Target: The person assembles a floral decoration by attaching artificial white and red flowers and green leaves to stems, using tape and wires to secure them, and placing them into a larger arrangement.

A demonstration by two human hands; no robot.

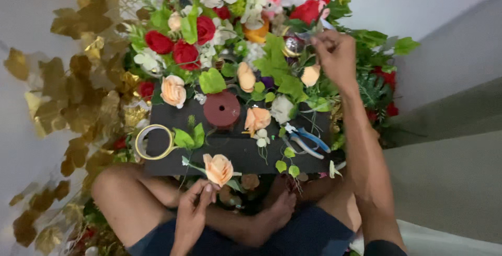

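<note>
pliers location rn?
In the head view, the blue-handled pliers lie on the right part of the black board, just left of the right forearm and below a white flower.

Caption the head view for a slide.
Seated person's left hand holds a peach artificial rose while the right hand reaches into the flower pile.

Left hand (192,210) sits low in the frame, fingers pinched. Right hand (334,52) reaches far up, upper right, fingers pinched.
</note>
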